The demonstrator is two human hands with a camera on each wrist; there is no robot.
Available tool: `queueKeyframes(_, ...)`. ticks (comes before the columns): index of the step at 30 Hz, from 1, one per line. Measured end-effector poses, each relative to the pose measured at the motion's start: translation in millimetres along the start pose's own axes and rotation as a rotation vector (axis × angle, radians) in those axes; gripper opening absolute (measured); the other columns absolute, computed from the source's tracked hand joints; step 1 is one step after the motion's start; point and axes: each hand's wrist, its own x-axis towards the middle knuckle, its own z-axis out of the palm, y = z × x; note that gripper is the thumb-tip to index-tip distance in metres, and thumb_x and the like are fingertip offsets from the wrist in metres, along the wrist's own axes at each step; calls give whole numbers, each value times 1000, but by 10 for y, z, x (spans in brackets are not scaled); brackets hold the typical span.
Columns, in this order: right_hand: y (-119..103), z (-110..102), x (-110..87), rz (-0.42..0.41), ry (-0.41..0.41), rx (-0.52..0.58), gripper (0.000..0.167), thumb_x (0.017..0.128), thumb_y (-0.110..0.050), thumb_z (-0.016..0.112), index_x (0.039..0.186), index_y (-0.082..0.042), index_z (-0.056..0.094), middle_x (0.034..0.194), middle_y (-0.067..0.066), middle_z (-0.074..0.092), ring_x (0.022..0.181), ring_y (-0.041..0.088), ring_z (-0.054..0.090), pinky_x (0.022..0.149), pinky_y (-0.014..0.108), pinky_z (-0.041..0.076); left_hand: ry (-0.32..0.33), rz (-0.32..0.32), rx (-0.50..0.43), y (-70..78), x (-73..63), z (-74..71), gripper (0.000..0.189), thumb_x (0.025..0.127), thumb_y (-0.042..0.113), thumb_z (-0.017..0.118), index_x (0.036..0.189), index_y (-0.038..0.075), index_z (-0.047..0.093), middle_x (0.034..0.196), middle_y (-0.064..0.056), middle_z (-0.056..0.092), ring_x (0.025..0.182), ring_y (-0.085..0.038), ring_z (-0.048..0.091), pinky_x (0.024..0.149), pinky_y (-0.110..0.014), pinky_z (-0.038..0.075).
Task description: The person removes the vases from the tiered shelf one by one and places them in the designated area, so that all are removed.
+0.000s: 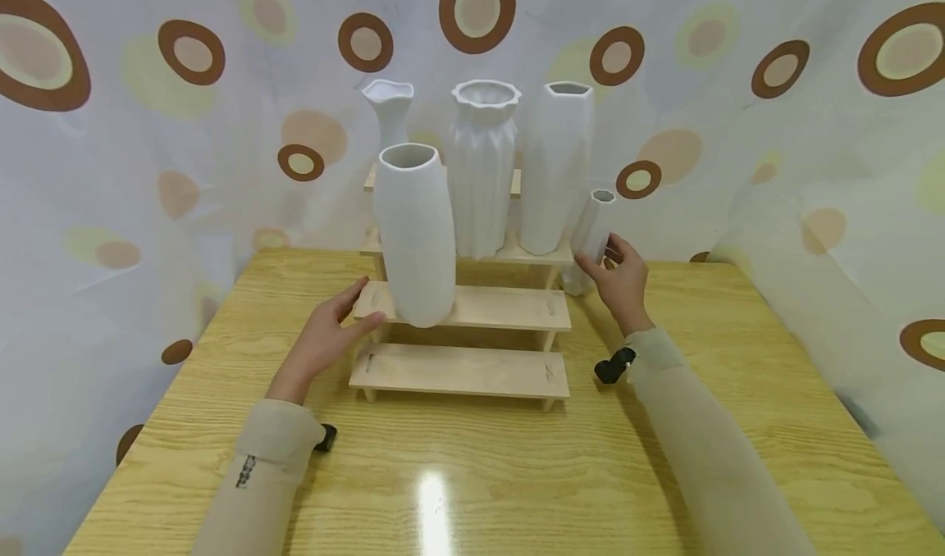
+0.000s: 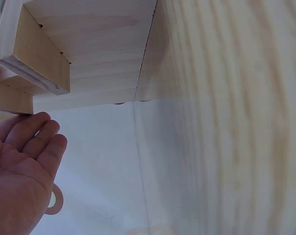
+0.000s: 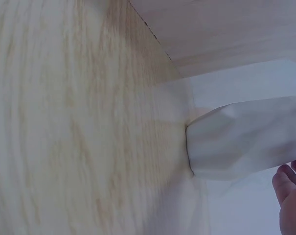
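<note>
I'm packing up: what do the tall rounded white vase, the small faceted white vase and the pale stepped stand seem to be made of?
Tall rounded white vase: probably matte ceramic; smooth, softly shaded surface, no sharp glints.
Small faceted white vase: likely matte ceramic, from its soft-edged facets; plastic isn't ruled out.
Pale stepped stand: likely wood, dull finish; faint grain shows.

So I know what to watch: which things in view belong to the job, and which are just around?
Likely the job:
- small white faceted vase, gripped by the right hand
- pale wooden tiered stand, left hand at its left end
- four other white vases at the stand

Likely just around:
- yellowish wood-grain table
- white circle-patterned backdrop
- black wrist-worn devices
</note>
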Motion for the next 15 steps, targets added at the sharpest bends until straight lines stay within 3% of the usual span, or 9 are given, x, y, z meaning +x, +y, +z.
queueKeyframes(15, -221, -163, -176, -4, 7, 81, 71, 84, -23, 82, 143, 0, 50, 144, 17, 48, 133, 29, 45, 108, 38, 40, -2, 1, 12, -35, 27, 5, 72, 101, 31, 60, 158, 9, 22, 161, -14, 20, 146, -37, 19, 116, -52, 23)
